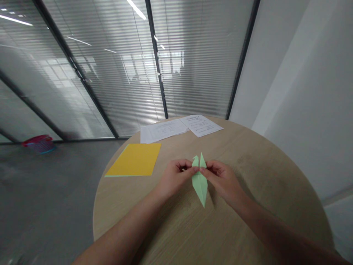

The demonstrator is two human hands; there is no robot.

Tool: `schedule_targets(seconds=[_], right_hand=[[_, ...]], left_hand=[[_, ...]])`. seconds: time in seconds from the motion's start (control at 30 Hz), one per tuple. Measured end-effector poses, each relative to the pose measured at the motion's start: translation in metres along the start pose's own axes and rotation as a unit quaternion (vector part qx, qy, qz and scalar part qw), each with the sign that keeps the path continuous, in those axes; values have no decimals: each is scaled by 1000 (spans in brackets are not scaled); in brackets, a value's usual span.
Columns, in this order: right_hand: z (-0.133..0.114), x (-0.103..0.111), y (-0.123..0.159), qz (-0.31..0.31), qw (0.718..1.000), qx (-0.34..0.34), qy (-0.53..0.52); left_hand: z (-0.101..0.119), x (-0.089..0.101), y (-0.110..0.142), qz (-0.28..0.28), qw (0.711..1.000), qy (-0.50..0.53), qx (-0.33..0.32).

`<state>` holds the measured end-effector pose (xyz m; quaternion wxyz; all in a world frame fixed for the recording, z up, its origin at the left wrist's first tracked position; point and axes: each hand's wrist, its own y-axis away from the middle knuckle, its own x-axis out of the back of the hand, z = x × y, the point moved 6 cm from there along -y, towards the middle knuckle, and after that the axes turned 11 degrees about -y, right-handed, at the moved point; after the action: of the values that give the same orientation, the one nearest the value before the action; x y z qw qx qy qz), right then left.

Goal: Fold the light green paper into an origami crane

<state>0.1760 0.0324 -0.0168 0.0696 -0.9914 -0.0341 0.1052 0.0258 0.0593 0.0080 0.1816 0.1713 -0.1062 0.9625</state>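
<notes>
A light green origami paper (200, 184), folded into a long pointed shape, is held between my two hands above the round table. Its lower end narrows to a single point toward me. At the far end two narrow points stand apart, and the left one has a small bent tip. My left hand (176, 175) pinches the left edge between thumb and fingers. On the right edge, my right hand (220, 176) grips it the same way. Both thumbs lie on top near the middle and almost meet; the fingertips beneath are partly hidden by the paper.
Yellow paper (135, 160) lies at the table's left, with a green edge showing under it. Printed white sheets (165, 130) overlap at the far edge of the round wooden table (264, 176). A red and blue basket (40, 144) stands on the floor by the glass partition.
</notes>
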Motion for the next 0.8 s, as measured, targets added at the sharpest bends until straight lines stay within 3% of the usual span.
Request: schedule_targets(seconds=[0.17, 0.37, 0.57, 0.8], right_hand=[[-4, 7, 0, 42, 999, 16, 23], [-10, 9, 2, 46, 997, 46, 29], [-14, 4, 3, 18, 994, 68, 84], [-22, 10, 6, 60, 981, 99, 155]], left_hand=[[4, 7, 1, 46, 999, 3, -2], [2, 10, 2, 89, 995, 55, -10], [10, 8, 4, 69, 996, 25, -52], [9, 10, 3, 78, 993, 60, -64]])
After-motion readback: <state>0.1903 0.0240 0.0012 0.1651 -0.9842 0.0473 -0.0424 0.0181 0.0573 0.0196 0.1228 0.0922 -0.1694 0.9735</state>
